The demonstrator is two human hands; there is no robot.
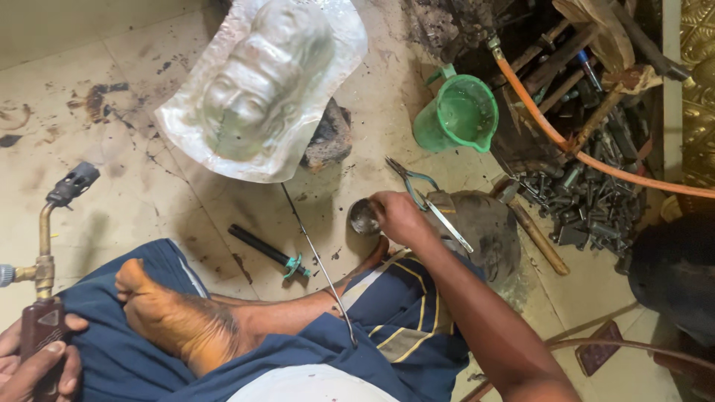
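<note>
My left hand (33, 361) grips the brown handle of a brass blowtorch (46, 246) at the lower left; its black nozzle points up and away over the floor. My right hand (400, 217) reaches forward and holds a small round metal bowl (363, 217) on the floor. A thin metal rod (319, 260) lies across my knee beside that arm. An embossed silver sheet shaped as a face (257, 85) leans on a dark block (330, 138) ahead of me.
A green plastic jug (458, 115) stands at the back right. Pliers (412, 181) and a flat metal strip lie on a dark round block (484, 223). A black tool with a teal end (268, 251), a wooden-handled hammer (538, 238), an orange hose (588, 160) and several bolts (588, 205) surround them.
</note>
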